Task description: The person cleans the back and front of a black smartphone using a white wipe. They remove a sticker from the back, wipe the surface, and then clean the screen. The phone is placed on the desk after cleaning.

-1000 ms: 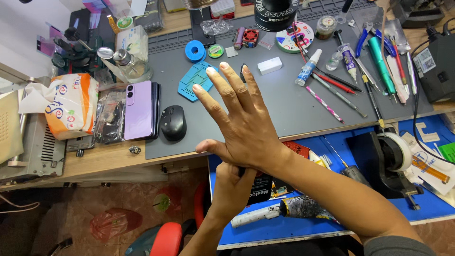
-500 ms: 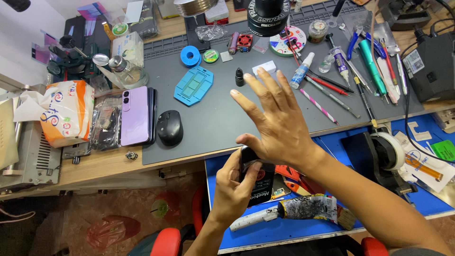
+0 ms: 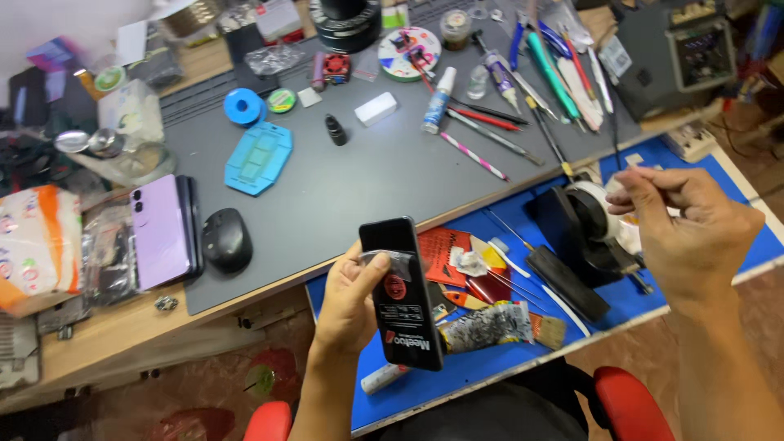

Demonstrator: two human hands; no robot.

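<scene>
Head view: at lower centre our left hand [image 3: 347, 298] grips a flat black rectangular phone part [image 3: 402, 290], film under thumb; our right hand [image 3: 694, 229], fingers pinched together, reaches the black tape dispenser [image 3: 584, 224]; no tape applied yet

I sit at a wooden workbench [image 3: 114, 359] topped with a grey work mat [image 3: 359, 175]. Below it, a blue pull-out tray [image 3: 735, 192] juts toward me. My chair has a dark seat with red armrests [image 3: 633, 400]. The floor [image 3: 196, 408] underneath is mottled reddish-brown. Bright, even light falls across everything.
</scene>
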